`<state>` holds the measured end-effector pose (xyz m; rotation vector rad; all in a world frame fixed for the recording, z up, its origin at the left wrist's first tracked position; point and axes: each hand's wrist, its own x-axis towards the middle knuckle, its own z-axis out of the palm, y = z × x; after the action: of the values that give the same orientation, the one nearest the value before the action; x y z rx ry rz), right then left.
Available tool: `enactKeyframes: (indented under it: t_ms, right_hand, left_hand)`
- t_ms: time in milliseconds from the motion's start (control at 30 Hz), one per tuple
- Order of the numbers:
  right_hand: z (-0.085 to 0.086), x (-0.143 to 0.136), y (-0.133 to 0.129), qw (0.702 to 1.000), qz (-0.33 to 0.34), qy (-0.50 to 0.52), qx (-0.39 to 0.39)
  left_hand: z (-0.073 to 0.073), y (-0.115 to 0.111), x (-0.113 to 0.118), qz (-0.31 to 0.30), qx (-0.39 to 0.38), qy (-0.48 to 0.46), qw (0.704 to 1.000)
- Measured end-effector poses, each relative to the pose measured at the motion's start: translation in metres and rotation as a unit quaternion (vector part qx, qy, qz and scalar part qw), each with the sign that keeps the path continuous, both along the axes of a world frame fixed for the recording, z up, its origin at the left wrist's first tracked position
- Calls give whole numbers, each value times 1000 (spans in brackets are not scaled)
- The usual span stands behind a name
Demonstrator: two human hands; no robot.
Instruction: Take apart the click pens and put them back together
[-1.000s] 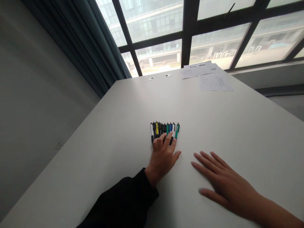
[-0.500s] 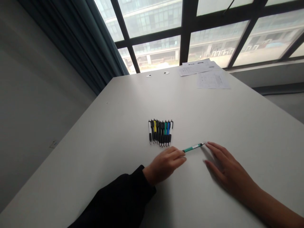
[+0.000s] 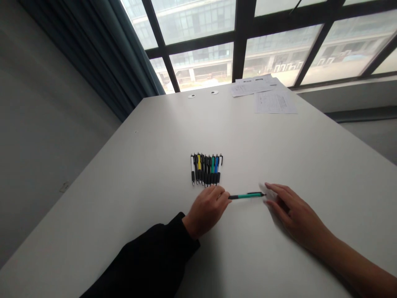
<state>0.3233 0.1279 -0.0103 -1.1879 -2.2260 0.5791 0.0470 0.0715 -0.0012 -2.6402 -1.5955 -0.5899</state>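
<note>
A green-and-black click pen (image 3: 249, 195) lies level in my left hand (image 3: 208, 209), whose fingers close round its black grip end. The clip end points right. At that end, my right hand (image 3: 288, 205) pinches a thin whitish see-through piece (image 3: 269, 191) that looks like plastic film. The film is close to the pen's end; whether they touch is hard to tell. Just beyond my left hand, a row of several pens (image 3: 206, 169) lies side by side on the white table (image 3: 167, 136), with white, black, yellow, green and blue barrels.
Printed papers (image 3: 274, 101) lie at the far right of the table. Two small white oval pieces (image 3: 214, 92) with dark spots are at the far edge, below the window (image 3: 201, 66). A dark blue curtain (image 3: 124, 62) hangs at the left.
The pen has moved slightly left with my left hand and turned level, its clip now showing. My right hand has closed its fingers, and whitish film now shows between them.
</note>
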Motion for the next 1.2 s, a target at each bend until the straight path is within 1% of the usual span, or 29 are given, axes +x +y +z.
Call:
enactKeyframes:
  t_ms: [33,100,167,267,367,433,467,533,600,633,800,867,967,1200]
  right_hand:
    - [2,1,-1,1000,-2,13,-16]
    - [7,2,-3,998,-2,37,-49]
    - [11,5,-6,995,7,61,-74]
    - [13,9,-9,992,14,90,-92]
    - [13,10,-11,988,-1,111,-105]
    - [14,10,-12,986,-19,125,-112]
    - [14,9,-12,984,-27,129,-117]
    - [16,9,-13,983,-40,128,-129]
    - [17,8,-13,981,-49,122,-140]
    - [18,8,-13,981,-50,119,-145]
    - [19,8,-12,981,-40,105,-157]
    - [20,8,-11,982,-28,100,-159]
    - [20,9,-11,983,-10,86,-161]
    - [25,8,-12,986,6,56,-158]
  left_hand:
    - [1,-2,1,-3,4,-27,1000]
    - [3,-8,2,-10,-2,-108,994]
    - [5,-16,2,-14,-27,-203,979]
    - [5,-27,0,12,-77,-342,936]
    - [3,-32,-4,59,-144,-458,875]
    - [2,-32,-7,74,-186,-505,839]
    - [2,-31,-9,78,-198,-520,827]
    - [2,-29,-11,87,-207,-536,814]
    - [3,-27,-12,93,-208,-534,814]
    - [3,-26,-12,95,-206,-526,820]
    - [6,-27,-10,98,-167,-443,875]
    - [7,-27,-9,96,-160,-417,889]
    - [7,-27,-8,98,-165,-396,898]
    - [9,-26,-7,96,-180,-378,903]
